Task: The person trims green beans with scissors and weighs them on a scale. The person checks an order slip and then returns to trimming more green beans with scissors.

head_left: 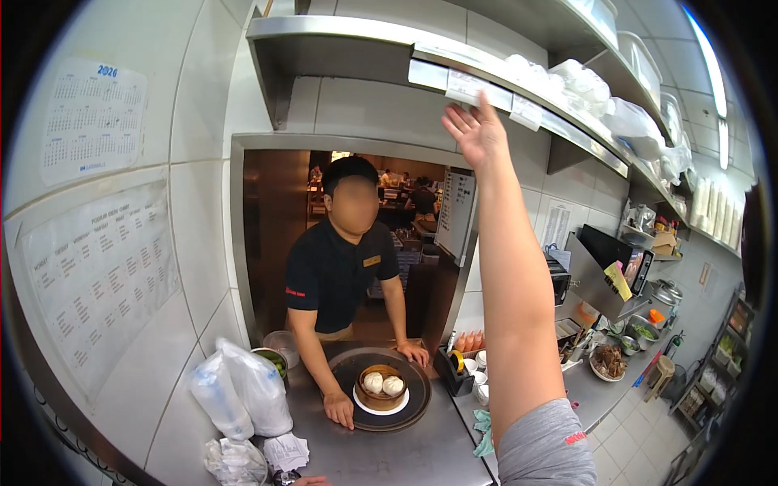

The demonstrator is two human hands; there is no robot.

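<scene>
Steel bench (pixel 348 455) is carrying a tray (pixel 344 377), steamer (pixel 381 402) already set. Right grip (pixel 478 136) — spread — is hovering by paper slips (pixel 463 84) left hanging; left grip (pixel 312 481) unclear.

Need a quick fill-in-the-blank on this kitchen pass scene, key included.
1. The round brown bamboo steamer holds ____ round white buns.
2. The raised right hand is by rectangular white paper slips on the grey metal shelf edge; that arm's short sleeve is coloured ____.
3. The white rectangular paper wall calendar is headed ____ in blue.
Missing words: two; grey; 2026.
</scene>
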